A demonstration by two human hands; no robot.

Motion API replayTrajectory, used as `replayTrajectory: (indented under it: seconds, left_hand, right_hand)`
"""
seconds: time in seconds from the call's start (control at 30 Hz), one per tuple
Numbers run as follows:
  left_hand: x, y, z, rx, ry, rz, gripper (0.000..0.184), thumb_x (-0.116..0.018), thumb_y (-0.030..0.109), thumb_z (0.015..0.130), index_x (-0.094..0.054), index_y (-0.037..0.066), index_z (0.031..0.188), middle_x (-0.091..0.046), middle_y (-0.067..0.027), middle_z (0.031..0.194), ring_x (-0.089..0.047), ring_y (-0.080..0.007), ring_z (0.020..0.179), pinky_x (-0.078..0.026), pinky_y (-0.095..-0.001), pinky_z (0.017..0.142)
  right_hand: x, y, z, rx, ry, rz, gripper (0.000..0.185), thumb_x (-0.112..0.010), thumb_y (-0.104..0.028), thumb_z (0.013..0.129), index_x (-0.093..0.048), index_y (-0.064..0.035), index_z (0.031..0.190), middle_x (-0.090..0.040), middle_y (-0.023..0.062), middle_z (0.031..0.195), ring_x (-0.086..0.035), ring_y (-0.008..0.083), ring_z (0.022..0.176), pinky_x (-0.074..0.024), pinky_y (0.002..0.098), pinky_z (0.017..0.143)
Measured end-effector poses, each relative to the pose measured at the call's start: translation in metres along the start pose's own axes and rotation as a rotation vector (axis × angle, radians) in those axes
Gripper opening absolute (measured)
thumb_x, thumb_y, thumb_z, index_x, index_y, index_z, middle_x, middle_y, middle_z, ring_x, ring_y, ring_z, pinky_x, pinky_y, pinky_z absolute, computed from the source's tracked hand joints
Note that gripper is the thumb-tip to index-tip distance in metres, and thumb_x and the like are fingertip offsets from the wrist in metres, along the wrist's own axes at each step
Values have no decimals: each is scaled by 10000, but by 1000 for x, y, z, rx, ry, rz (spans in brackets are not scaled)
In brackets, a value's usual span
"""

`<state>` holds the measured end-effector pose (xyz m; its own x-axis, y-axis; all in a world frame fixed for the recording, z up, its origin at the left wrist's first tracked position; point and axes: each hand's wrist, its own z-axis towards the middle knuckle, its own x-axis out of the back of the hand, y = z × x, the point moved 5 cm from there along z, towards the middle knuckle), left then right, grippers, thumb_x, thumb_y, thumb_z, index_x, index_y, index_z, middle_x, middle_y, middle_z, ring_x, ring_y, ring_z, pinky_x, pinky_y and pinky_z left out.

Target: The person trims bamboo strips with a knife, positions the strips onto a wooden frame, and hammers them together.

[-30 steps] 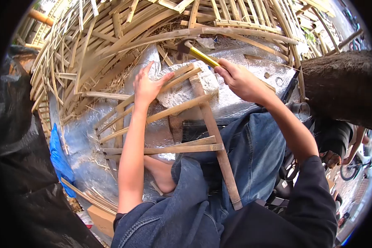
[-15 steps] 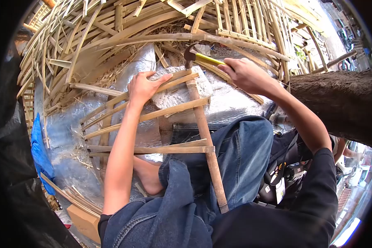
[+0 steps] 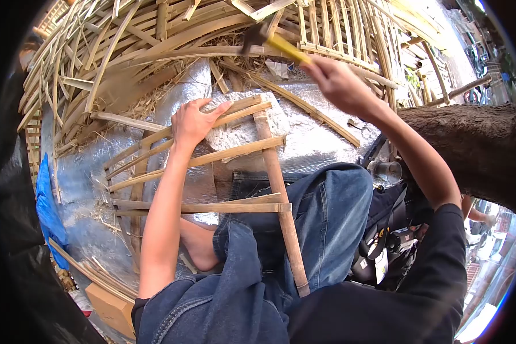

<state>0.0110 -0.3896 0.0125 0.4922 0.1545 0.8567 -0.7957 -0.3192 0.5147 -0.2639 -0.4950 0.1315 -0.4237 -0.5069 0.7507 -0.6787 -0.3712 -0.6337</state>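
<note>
My right hand [image 3: 341, 86] is wrapped round the yellow handle of a hammer [image 3: 286, 48]. The hammer's dark head is blurred and hangs in the air above and beyond the stone. My left hand [image 3: 194, 123] grips the upper bamboo slats [image 3: 243, 114] of a frame, its thumb lying along them towards the joint. Those slats end at the top of a round bamboo pole [image 3: 284, 206], which slants down across my lap. Under that joint sits a rough pale stone block [image 3: 280, 117]. Lower slats [image 3: 212, 159] run from the pole to another upright on the left.
A heap of bamboo strips [image 3: 212, 31] curves along the far side. Silver sheeting [image 3: 321, 143] covers the ground, with a loose strip [image 3: 312, 112] on it. A thick log [image 3: 458, 140] lies at right, above a black bag [image 3: 378, 252]. At left are a blue tarp [image 3: 49, 200] and a cardboard box [image 3: 110, 304].
The hammer has lifted off the slat ends at the top of the pole, rising up and away with my right hand. My left hand keeps its hold on the slats.
</note>
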Motion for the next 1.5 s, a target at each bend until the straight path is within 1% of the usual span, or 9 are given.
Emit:
replayTrajectory:
  seconds: [0.07, 0.13, 0.27, 0.33, 0.37, 0.6, 0.67, 0.83, 1.5]
  left_hand:
    - [-2, -1, 2, -43, 10, -31, 819, -655, 776, 759, -763, 40, 1101, -741, -212, 1029, -713, -361, 999, -540, -441, 910]
    - [-4, -2, 3, -42, 16, -30, 815, -651, 773, 763, -763, 41, 1103, -742, -211, 1029, -713, -362, 997, -541, -441, 906]
    - [-3, -1, 2, 1, -19, 6, 814, -641, 777, 767, -764, 46, 1105, -743, -207, 1029, -715, -365, 990, -545, -439, 896]
    - [-3, -3, 3, -9, -13, -9, 819, -632, 784, 769, -763, 52, 1111, -743, -208, 1021, -715, -367, 987, -547, -440, 895]
    - [-3, -3, 4, -26, -2, -15, 827, -626, 792, 767, -763, 53, 1113, -744, -210, 1014, -715, -370, 985, -548, -442, 893]
    - [-1, -1, 3, 58, -96, 12, 849, -629, 805, 751, -746, 73, 1166, -734, -207, 1085, -700, -350, 1049, -516, -440, 958]
    - [-3, -2, 5, 44, -95, 7, 847, -626, 810, 748, -749, 81, 1162, -734, -210, 1081, -700, -352, 1048, -516, -441, 958]
    - [-1, -1, 2, 59, -101, 15, 847, -623, 813, 749, -748, 85, 1163, -734, -210, 1079, -698, -353, 1055, -516, -440, 959]
    - [-4, -6, 3, 11, -28, 0, 865, -647, 826, 722, -766, 69, 1122, -743, -223, 1004, -716, -364, 999, -552, -439, 903]
  right_hand:
    - [-13, -4, -3, 85, -232, -516, 391, -438, -377, 1084, -622, -46, 987, -496, -6, 594, -357, 100, 448, -336, 307, 418]
    - [-2, -4, 5, -92, -218, -437, 397, -434, -380, 1086, -633, -41, 1027, -481, -11, 589, -346, 88, 448, -333, 299, 412]
    - [12, -11, 8, 147, 132, -82, 433, -397, -382, 1094, -630, -31, 993, -488, -8, 603, -370, 95, 442, -318, 272, 349]
    - [-9, -1, -9, 19, -58, -108, 426, -389, -371, 1098, -605, -23, 976, -505, 13, 595, -419, 115, 445, -378, 329, 383]
    - [-23, 4, -18, -56, -139, -354, 412, -390, -361, 1099, -580, -23, 961, -536, 47, 596, -471, 146, 455, -426, 385, 433]
    - [-52, 11, -55, -70, 319, 116, 352, -433, -320, 1088, -518, 0, 971, -581, 180, 614, -556, 312, 494, -424, 481, 504]
    - [-80, 12, -60, -168, 30, -93, 316, -445, -300, 1084, -516, -2, 1003, -591, 213, 640, -594, 368, 540, -417, 500, 520]
    - [-67, -10, -71, -168, 260, 63, 305, -444, -273, 1075, -496, 8, 966, -586, 256, 637, -585, 467, 584, -444, 542, 550]
    - [-78, -10, -73, -54, 181, -135, 284, -447, -276, 1070, -488, -9, 981, -590, 232, 619, -590, 459, 570, -436, 549, 519]
